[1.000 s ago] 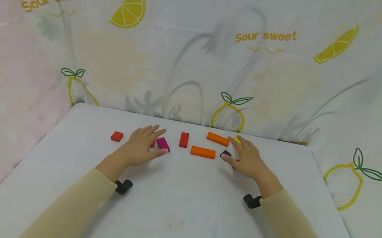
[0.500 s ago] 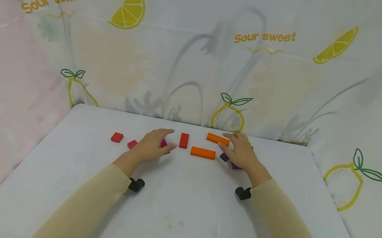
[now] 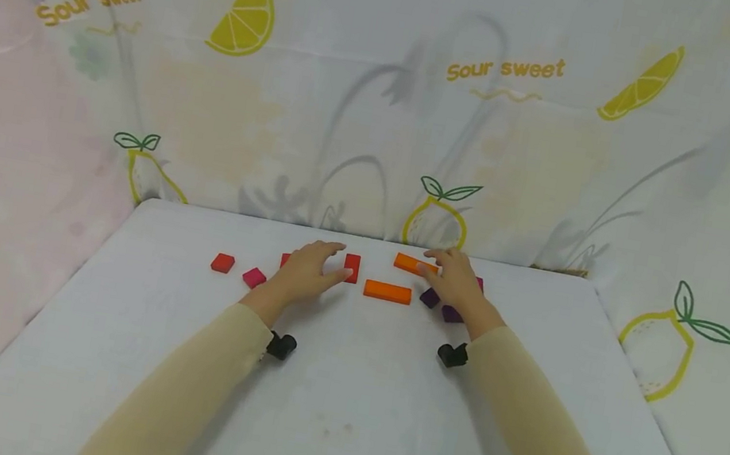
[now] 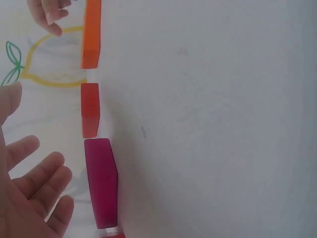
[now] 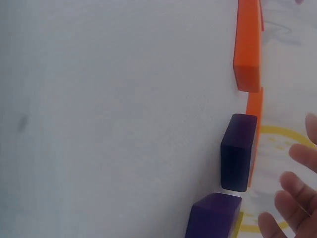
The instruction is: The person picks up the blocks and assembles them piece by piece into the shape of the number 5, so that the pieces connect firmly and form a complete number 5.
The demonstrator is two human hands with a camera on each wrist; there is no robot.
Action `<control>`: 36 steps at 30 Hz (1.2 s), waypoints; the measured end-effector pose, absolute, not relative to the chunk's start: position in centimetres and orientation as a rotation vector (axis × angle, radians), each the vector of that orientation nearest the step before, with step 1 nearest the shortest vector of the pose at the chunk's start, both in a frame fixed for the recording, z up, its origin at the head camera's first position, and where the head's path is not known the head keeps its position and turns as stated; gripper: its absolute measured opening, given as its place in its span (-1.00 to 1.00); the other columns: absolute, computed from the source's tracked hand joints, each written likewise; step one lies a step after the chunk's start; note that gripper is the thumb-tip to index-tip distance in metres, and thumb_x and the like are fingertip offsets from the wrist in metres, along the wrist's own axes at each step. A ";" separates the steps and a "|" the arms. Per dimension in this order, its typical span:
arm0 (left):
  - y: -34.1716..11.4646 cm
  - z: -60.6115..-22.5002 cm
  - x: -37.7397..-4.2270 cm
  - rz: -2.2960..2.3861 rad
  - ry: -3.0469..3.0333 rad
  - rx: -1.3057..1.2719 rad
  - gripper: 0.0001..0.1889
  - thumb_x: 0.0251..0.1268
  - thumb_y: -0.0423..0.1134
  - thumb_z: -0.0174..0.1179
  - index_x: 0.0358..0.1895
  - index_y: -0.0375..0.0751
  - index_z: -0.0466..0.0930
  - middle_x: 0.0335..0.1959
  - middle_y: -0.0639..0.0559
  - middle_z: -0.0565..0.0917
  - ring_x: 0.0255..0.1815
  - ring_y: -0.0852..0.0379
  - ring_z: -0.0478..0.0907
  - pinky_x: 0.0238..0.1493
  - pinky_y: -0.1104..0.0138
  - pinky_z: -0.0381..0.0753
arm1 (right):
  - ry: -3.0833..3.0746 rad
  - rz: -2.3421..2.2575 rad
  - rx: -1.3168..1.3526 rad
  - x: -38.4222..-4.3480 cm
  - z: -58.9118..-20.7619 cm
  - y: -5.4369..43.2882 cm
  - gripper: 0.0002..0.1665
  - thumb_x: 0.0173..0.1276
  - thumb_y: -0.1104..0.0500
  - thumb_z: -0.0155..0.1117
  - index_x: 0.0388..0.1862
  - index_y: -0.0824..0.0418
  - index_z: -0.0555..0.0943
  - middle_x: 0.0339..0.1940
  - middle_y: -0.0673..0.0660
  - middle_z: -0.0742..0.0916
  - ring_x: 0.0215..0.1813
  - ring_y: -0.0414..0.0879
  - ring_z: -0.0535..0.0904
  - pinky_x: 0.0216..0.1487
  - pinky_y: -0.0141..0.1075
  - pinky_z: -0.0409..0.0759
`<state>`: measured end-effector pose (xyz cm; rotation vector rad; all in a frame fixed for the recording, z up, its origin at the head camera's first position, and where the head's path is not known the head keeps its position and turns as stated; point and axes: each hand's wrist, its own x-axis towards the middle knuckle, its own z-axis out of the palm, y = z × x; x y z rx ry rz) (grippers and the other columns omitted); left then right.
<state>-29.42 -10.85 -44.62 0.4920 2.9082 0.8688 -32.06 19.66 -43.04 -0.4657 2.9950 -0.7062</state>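
Note:
In the head view my left hand (image 3: 306, 274) hovers near the back of the table, its thumb overlapping the upright-lying red block (image 3: 353, 262). The left wrist view shows its fingers loosely bent with nothing between them, beside a magenta block (image 4: 101, 183) and the red block (image 4: 90, 110). My right hand (image 3: 460, 285) is at the near orange end of the back row, its fingertips over the tilted orange block (image 3: 406, 263). Dark purple blocks (image 5: 238, 158) lie under and beside it. Its fingers (image 5: 292, 196) are relaxed and hold nothing.
A second orange block (image 3: 387, 292) lies between the hands. To the left are a small red block (image 3: 223, 262) and a pinkish-red block (image 3: 254, 277). A lemon-print cloth (image 3: 311, 114) hangs behind the white table (image 3: 339, 384).
My left hand has moved right, from around the magenta block to the red block. The right hand has shifted slightly left, uncovering more purple blocks. The blocks look unmoved.

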 end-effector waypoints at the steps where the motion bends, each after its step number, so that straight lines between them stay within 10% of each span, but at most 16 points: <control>1: -10.7 -44.7 -29.6 0.856 2.917 0.492 -0.29 0.42 0.18 0.12 0.51 -0.08 0.28 0.42 -0.15 0.39 0.44 -0.18 0.26 0.41 -0.17 0.18 | 2.993 -0.703 -0.451 -32.2 -43.1 19.6 -0.41 0.56 -0.11 0.09 0.38 0.23 0.48 0.13 0.31 0.54 0.23 0.23 0.38 0.23 0.07 0.41; 14: -8.4 -44.8 -30.9 0.705 3.008 0.442 -0.41 0.42 0.09 0.17 0.41 -0.10 0.43 -0.03 -0.09 0.58 0.03 -0.04 0.49 0.12 0.01 0.45 | 2.995 -0.704 -0.309 -34.2 -44.0 19.2 -0.53 0.53 0.00 0.19 0.29 0.21 0.56 0.03 0.26 0.56 0.12 0.15 0.40 0.15 0.01 0.44; 36: -7.0 -45.2 -30.4 0.360 3.028 0.199 -0.42 0.38 0.21 0.18 0.42 0.21 0.44 -0.03 -0.16 0.53 0.03 -0.10 0.38 0.04 -0.01 0.29 | 2.984 -0.644 -0.254 -34.0 -44.6 18.6 -0.71 0.46 0.07 0.29 0.07 0.13 0.71 -0.07 0.24 0.55 0.03 0.14 0.41 0.07 0.00 0.42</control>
